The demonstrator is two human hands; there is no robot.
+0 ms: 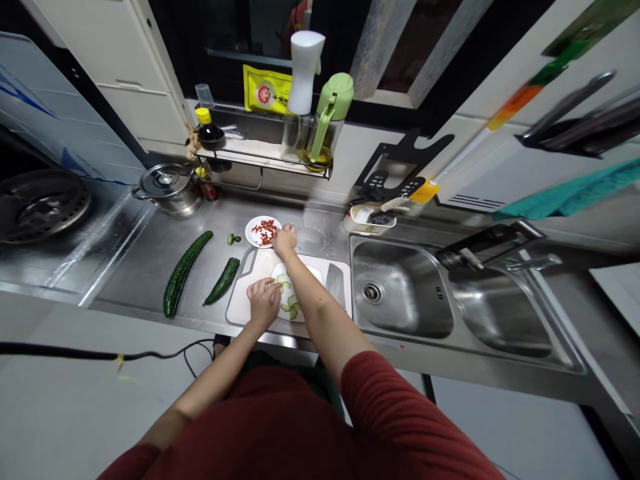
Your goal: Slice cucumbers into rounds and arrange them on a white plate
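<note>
Single view from person's head, facing forward and steeply down over red shirt, which fills near edge. Wide framing, upright lines leaning outward. Left hand and right hand fairly near, around centre; counter crosses middle, window far, sink right.

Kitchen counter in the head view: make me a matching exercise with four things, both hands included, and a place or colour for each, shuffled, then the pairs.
Things:
1. Left hand
2. Right hand
3. Longer cucumber
4. Pot

Places or colours:
A. Silver-coloured
B. At the edge of the small plate of red pieces
C. Dark green
D. By the green slices

Pairs: 1-D, 2-B, 3-C, 4-A
</note>
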